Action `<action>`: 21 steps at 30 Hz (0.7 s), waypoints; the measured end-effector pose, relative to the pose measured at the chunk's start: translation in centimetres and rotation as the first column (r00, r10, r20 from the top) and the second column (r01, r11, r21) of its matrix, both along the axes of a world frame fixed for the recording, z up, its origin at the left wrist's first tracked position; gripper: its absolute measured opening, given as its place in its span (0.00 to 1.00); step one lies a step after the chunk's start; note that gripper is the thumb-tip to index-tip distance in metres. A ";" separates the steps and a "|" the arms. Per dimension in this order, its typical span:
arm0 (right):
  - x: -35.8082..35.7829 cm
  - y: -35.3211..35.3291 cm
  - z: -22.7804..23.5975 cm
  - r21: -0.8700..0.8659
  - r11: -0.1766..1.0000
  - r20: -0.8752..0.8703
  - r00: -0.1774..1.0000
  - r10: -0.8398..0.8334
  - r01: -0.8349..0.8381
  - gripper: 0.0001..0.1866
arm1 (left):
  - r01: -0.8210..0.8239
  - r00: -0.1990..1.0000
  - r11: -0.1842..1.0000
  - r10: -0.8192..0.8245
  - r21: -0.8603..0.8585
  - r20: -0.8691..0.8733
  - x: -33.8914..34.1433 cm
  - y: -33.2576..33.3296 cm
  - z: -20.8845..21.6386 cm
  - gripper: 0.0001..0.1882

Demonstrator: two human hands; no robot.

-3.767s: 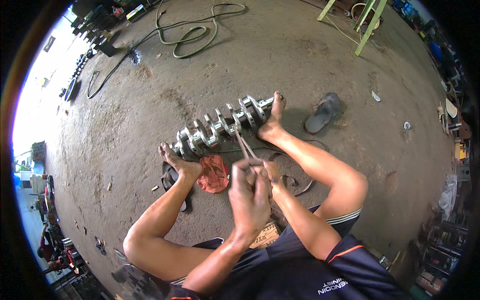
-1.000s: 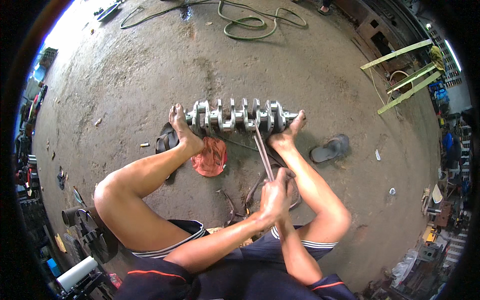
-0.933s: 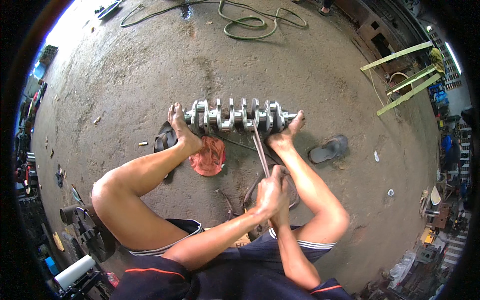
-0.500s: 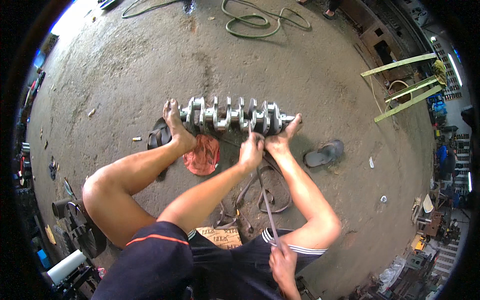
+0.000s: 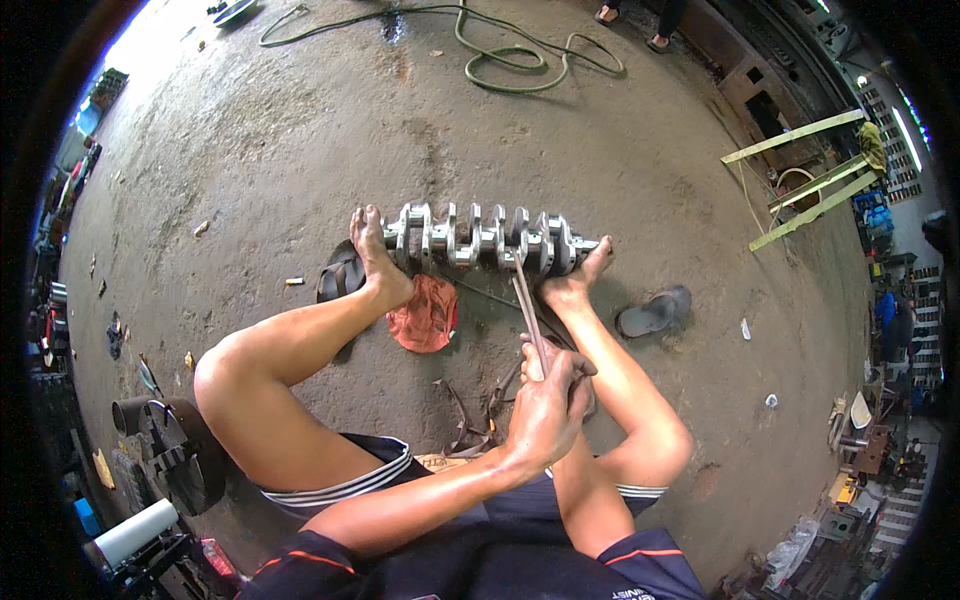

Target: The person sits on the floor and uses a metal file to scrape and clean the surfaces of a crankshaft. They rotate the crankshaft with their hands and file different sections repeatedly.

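Observation:
A shiny metal crankshaft [image 5: 470,240] lies across the floor, with my bare feet against its two ends. A narrow dark strap [image 5: 528,310] runs in two strands from one of its journals, right of the middle, back toward me. My left hand [image 5: 545,415] is closed around the strap between my knees. Close against it, my right hand [image 5: 582,392] is also closed on the strap, partly hidden behind the left. The ends of the strap are hidden by the hands.
A red cloth [image 5: 423,315] lies by my left foot. Dark sandals sit on both sides, one on the right [image 5: 655,312]. A green hose [image 5: 520,65] curls at the far side. A yellowish frame [image 5: 800,185] stands at right. Another person's feet [image 5: 632,28] show at the top.
My left hand has drawn back from near the crankshaft toward me. The right hand has come up from my lap beside it. The strap now shows as two strands from the journal.

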State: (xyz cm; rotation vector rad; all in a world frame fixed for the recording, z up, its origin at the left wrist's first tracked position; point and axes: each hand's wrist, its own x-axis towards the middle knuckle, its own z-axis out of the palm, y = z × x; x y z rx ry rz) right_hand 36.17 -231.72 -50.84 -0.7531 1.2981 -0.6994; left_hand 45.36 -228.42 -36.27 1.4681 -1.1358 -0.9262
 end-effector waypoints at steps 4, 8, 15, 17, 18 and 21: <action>-0.3 2.8 0.1 -0.184 0.983 -0.110 0.994 0.002 -0.023 0.08 | 0.004 1.000 0.992 -0.004 0.129 -0.004 -0.6 -0.2 -4.5 0.09; -0.3 4.5 1.0 -0.290 0.951 -0.369 0.929 -0.008 -0.107 0.07 | -0.046 0.999 0.956 0.040 0.289 0.027 0.2 -2.1 -6.3 0.08; -2.5 10.3 8.0 0.126 0.990 -0.239 0.970 -0.032 0.064 0.09 | -0.138 0.990 0.969 0.133 0.206 0.035 0.4 -4.6 -15.7 0.07; -3.1 11.9 9.6 0.168 0.981 -0.196 0.978 -0.068 0.101 0.11 | -0.150 0.988 0.957 0.139 0.248 0.064 1.3 -6.3 -18.7 0.09; -3.7 12.8 10.5 0.207 0.972 -0.226 0.972 -0.062 0.111 0.11 | -0.157 0.987 0.939 0.146 0.306 0.061 2.1 -7.7 -19.5 0.10; -5.8 14.7 13.6 0.322 0.934 -0.183 0.978 -0.100 0.156 0.10 | -0.090 0.990 0.917 0.125 0.389 -0.067 5.6 -13.5 -17.9 0.11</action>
